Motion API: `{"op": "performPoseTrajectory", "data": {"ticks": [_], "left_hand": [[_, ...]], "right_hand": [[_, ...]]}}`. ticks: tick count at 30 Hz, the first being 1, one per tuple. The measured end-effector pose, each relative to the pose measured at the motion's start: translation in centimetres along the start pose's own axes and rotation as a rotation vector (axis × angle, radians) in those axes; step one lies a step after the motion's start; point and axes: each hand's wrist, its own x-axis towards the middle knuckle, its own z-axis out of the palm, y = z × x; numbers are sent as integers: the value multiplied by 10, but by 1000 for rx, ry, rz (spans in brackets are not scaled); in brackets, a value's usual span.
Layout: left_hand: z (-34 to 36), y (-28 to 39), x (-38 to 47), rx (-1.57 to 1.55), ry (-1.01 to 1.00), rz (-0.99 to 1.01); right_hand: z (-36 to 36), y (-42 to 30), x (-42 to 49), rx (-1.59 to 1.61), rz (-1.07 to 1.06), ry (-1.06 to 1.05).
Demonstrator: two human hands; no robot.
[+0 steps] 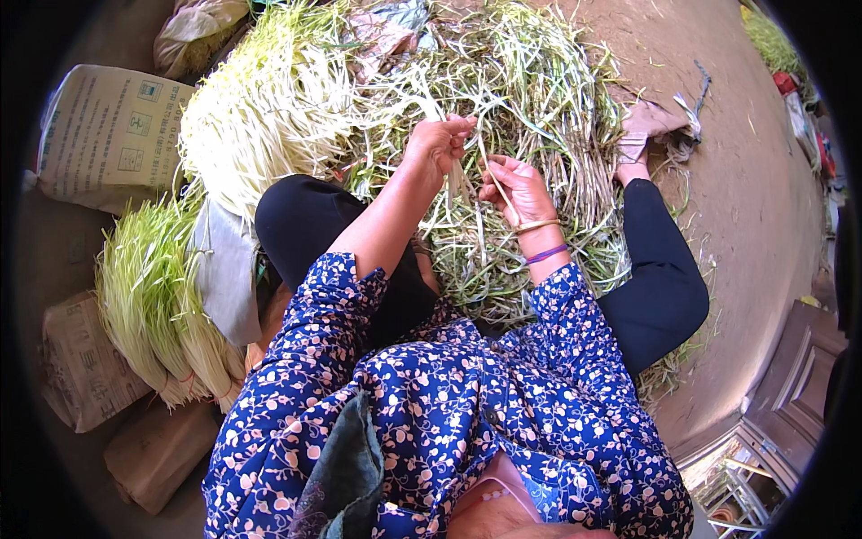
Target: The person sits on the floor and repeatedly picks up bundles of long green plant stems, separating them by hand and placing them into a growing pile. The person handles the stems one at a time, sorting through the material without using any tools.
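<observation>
Over a heap of leafy trimmings (471, 269), my left hand (434, 143) pinches a few pale chive-like stalks (455, 180) that hang below its fingers. Just to the right and a little lower, my right hand (520, 183) grips one thin stalk (486, 151) between thumb and fingers. That stalk slants up towards the left hand. A large pile of pale yellow cleaned-looking stalks (262, 128) lies left of my hands. Beyond the right hand is a pile of greener stalks with brownish, dirty ends (572, 148).
Tied green-and-white bundles (158, 290) rest at the left beside a printed carton (114, 138) and a brown package (91, 364). A stuffed sack (199, 34) is at the upper left. My bent knees flank the heap; a wooden door (794, 384) stands at the right.
</observation>
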Motion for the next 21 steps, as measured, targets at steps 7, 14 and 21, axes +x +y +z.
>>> {"op": "performPoseTrajectory", "data": {"ticks": [7, 14, 21], "left_hand": [[4, -9, -4, 46, -118, -38], [14, -5, -13, 81, -33, 67], [17, 1, -13, -56, -7, 7]], "right_hand": [[2, -6, 0, -191, -85, 16], [20, -2, -7, -1129, -577, 302], [23, -5, -8, -922, -523, 295]]}}
